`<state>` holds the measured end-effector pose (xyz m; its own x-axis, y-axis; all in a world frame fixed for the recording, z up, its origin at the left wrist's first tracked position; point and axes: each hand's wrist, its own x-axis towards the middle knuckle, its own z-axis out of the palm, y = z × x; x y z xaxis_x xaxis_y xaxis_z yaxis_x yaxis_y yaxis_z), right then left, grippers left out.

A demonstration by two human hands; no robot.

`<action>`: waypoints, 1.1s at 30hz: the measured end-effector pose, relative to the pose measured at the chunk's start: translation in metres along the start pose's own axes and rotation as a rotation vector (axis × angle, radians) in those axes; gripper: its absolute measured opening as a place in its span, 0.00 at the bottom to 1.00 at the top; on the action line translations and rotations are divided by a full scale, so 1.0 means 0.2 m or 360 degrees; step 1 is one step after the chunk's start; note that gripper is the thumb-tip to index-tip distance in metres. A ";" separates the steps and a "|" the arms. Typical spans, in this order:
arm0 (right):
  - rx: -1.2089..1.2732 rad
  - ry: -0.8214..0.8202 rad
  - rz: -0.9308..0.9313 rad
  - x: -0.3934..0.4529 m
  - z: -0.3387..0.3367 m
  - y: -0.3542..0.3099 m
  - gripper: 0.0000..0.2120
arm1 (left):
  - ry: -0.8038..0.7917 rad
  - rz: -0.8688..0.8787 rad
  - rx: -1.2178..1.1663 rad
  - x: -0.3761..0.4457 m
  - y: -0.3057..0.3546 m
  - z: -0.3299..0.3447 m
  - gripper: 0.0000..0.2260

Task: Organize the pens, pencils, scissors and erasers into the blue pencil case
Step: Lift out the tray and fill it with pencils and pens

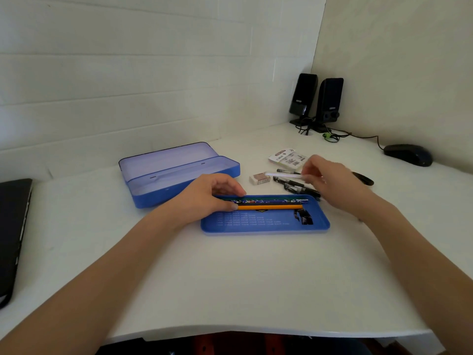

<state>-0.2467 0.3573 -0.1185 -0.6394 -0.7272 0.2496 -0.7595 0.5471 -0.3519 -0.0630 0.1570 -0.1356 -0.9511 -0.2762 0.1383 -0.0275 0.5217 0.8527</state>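
Pencils (268,204) are filling the blue tray (266,228); we are steadying them, left hand (212,194) relaxed, while our right hand (330,180) is pinching a white pen (282,175), best laid parallel.

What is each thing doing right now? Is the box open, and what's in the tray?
Pencil case: open, nothing visible inside.
Tray: flat on the desk, holding pencils.
Pencils: lying in the tray.
Left hand: fingers on the pencils.
Right hand: pinching a white pen.
Eraser: on the desk, outside.
Black pens: on the desk, outside.
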 end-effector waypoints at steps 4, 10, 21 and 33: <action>0.0405 -0.0102 -0.0268 -0.06 0.01 -0.12 0.02 | -0.0015 -0.0017 -0.0016 0.00 0.01 0.00 0.11; 0.0528 -0.0198 -0.0345 -0.08 -0.01 -0.15 0.05 | -0.0019 -0.0042 -0.0060 0.00 0.01 0.00 0.11; 0.0503 -0.0398 -0.0390 -0.12 0.02 -0.23 0.03 | -0.0129 -0.0105 -0.0111 0.01 -0.01 -0.01 0.12; 0.0315 -0.0165 -0.0627 -0.11 0.18 -0.34 0.04 | -0.0187 -0.0075 -0.0126 0.00 0.01 -0.01 0.10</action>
<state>-0.1764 0.3207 -0.1327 -0.2831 -0.9073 0.3108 -0.8986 0.1377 -0.4165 -0.0621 0.1562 -0.1332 -0.9789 -0.1999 0.0415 -0.0527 0.4439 0.8945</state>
